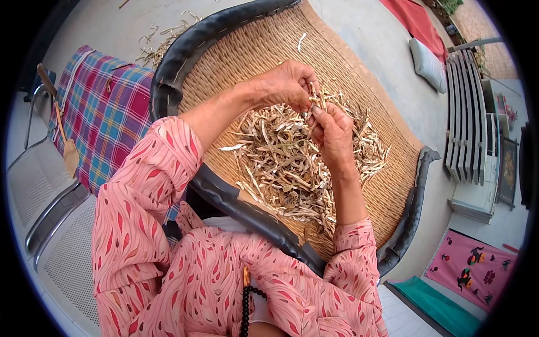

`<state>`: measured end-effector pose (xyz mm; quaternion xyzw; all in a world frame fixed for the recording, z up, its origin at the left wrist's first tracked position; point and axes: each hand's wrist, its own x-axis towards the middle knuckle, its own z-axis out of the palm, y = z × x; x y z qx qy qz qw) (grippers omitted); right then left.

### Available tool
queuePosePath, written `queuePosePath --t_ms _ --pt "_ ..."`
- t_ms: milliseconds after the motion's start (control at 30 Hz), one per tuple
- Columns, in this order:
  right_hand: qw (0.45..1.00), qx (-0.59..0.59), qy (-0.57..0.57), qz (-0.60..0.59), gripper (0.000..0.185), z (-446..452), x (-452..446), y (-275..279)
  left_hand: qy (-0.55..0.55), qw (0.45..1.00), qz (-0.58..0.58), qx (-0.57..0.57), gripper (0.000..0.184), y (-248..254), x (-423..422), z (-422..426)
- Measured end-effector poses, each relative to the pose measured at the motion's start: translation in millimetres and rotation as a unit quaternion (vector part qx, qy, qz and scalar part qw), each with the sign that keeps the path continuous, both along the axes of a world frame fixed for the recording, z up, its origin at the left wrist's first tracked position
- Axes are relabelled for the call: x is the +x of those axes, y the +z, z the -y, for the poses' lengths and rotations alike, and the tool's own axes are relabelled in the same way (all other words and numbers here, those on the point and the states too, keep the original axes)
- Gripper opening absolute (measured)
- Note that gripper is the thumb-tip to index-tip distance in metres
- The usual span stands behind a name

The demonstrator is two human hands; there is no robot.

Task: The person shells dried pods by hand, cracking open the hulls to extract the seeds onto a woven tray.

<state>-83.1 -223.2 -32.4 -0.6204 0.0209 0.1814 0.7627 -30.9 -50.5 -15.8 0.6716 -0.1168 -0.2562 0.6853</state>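
My left hand [289,84] is closed, its fingertips pinching the upper end of a small dried pod [315,96]. The fingers of my right hand [336,135] are also closed, with thumb and fingers gripping the lower end of the pod just beside the left fingertips. Part of it is hidden by the fingers. Below both hands, a heap of dry, tan and brown pods and husks [286,160] is spread over a woven winnowing tray [241,48] with a black rim. One pale husk [301,42] lies apart near the far side.
On the left stand metal chairs [67,236], a plaid cloth [106,106] and a wooden-handled tool [71,157]. Stray pods [160,45] lie on the floor beyond the tray. To the right are a grey cushion [428,64], stacked slatted panels [467,118] and a pink mat [469,264].
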Motion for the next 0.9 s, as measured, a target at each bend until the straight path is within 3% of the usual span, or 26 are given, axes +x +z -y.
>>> queuePosePath --t_ms 433,533,667,767,900 --pt "0.996 -0.087 0.008 0.002 0.009 0 1 2 -0.029 0.999 0.024 -0.007 0.02 -10 2 3" --pt "0.984 -0.176 0.035 0.019 0.012 2 2 9 -0.025 0.999 0.023 0.004 0.019 -12 3 2" --pt "0.973 -0.217 0.014 0.075 0.019 5 2 12 -0.016 0.999 0.014 0.047 0.018 -10 5 0" --pt "0.965 -0.211 -0.009 0.159 0.019 3 4 12 -0.012 0.997 0.014 0.068 0.018 -8 1 2" --pt "0.927 -0.289 0.007 0.239 0.015 1 7 3 -0.043 0.993 0.037 0.104 0.02 -3 -6 7"
